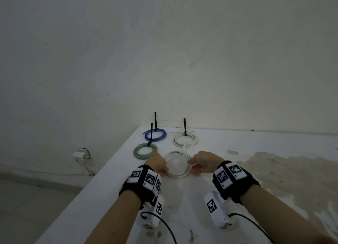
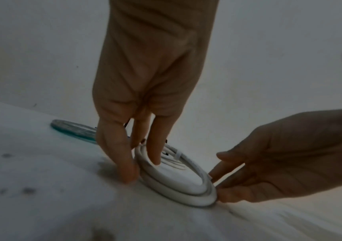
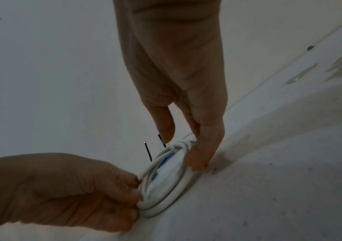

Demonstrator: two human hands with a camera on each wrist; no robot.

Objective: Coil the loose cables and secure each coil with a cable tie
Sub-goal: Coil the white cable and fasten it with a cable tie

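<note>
The near white coil (image 1: 178, 164), pinched at opposite rims by the left hand (image 1: 157, 162) and right hand (image 1: 204, 163), looks light and springy, best held beside its tie (image 2: 177, 154)

Behind the near white coil (image 1: 178, 164) lie three more coils close together: a green coil (image 1: 145, 151), a blue coil (image 1: 155, 135) and a far white coil (image 1: 186, 139). Black ties (image 1: 155, 121) stick straight up from them. The wall (image 1: 182, 60) stands just past them. The bench (image 1: 274, 179) has open room on the right.
</note>
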